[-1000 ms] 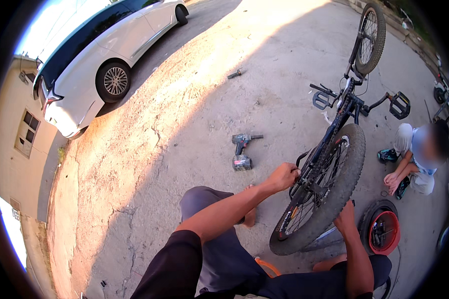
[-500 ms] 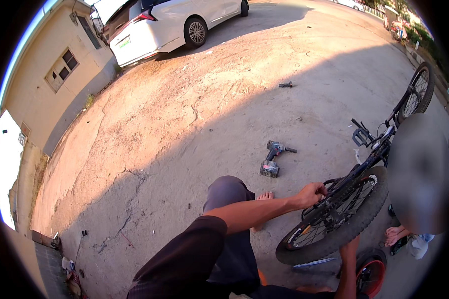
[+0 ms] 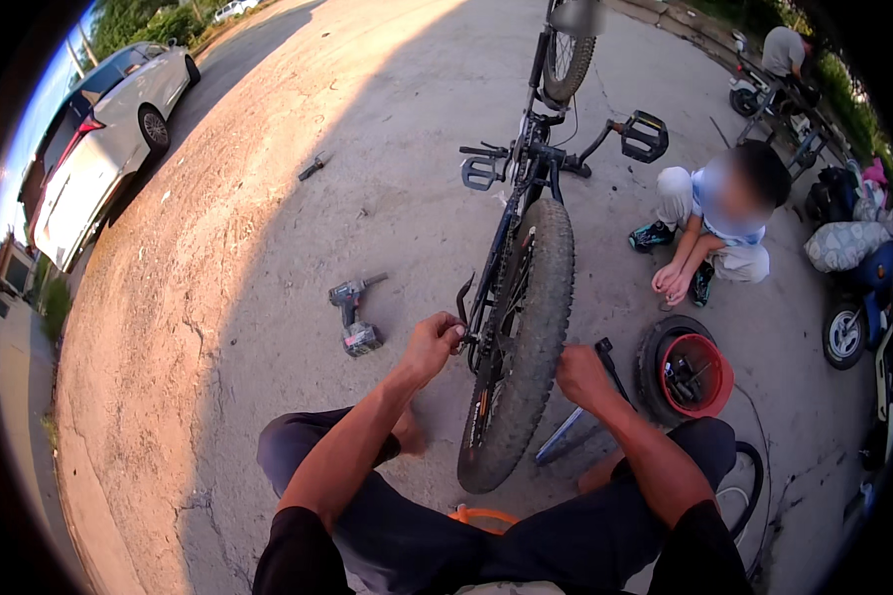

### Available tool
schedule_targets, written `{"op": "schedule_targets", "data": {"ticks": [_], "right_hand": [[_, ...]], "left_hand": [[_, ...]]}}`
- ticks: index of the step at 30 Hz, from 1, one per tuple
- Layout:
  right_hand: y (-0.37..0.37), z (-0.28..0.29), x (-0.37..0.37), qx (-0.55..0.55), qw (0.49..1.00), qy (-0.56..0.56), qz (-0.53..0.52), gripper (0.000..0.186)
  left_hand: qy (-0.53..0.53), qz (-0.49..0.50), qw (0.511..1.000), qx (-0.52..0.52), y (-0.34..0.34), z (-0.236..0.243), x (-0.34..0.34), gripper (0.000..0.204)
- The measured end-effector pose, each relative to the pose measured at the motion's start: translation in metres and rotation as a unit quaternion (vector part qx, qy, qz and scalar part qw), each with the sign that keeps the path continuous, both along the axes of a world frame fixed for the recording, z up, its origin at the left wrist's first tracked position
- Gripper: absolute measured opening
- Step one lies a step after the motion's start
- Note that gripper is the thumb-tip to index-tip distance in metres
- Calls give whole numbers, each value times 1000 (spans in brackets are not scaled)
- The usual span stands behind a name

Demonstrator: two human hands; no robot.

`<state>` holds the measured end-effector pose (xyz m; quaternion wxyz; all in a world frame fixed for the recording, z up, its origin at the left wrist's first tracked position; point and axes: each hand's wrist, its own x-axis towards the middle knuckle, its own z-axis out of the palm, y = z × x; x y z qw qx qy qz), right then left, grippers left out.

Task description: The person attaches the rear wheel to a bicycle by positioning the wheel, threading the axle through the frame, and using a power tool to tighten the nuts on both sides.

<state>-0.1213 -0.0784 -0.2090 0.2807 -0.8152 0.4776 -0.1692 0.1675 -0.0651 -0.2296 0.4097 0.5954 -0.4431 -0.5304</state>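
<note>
A black bicycle (image 3: 514, 223) stands in front of me, with one knobbly-tyred wheel (image 3: 533, 347) between my hands. My left hand (image 3: 432, 347) is at the wheel's left side, near the hub. Its thumb and fingers pinch together there on something too small to make out. On the right side my right hand (image 3: 582, 377) is closed beside the tyre, its fingertips partly hidden by the wheel. What it grips around the axle, if anything, cannot be seen. A bent black lever (image 3: 463, 297) sticks up by my left hand.
A cordless impact wrench (image 3: 352, 317) lies to the left, with a small dark tool (image 3: 312, 168) farther off. On the right, a red bowl of tools (image 3: 727, 375) sits inside a tyre (image 3: 653, 372). Beyond squats a person (image 3: 724, 213). A silver tube (image 3: 560, 436) lies beside the wheel.
My view has swung right, bringing the bicycle to the middle. My right hand, earlier mostly hidden below the wheel, now shows beside the tyre. My left hand remains near the hub.
</note>
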Motion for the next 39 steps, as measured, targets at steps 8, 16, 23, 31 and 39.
{"op": "schedule_targets", "data": {"ticks": [8, 16, 23, 31, 39], "right_hand": [[7, 3, -28, 6, 997, -46, -62, 20], [5, 0, -18, 23, 997, -38, -61, 20], [4, 4, -17, 36, 999, 0, -22, 21], [-2, -41, -39, -35, 998, -48, -11, 15], [1, -10, -29, 12, 999, -32, -15, 18]], "left_hand": [[17, -12, 998, -62, -6, 14, -33, 10], [-19, -17, 999, 44, -5, 15, -22, 17], [15, -12, 998, -63, -5, -1, -20, 7], [-9, -4, 999, 32, -5, 22, -34, 11], [13, -13, 999, -32, -8, 0, -26, 7]]}}
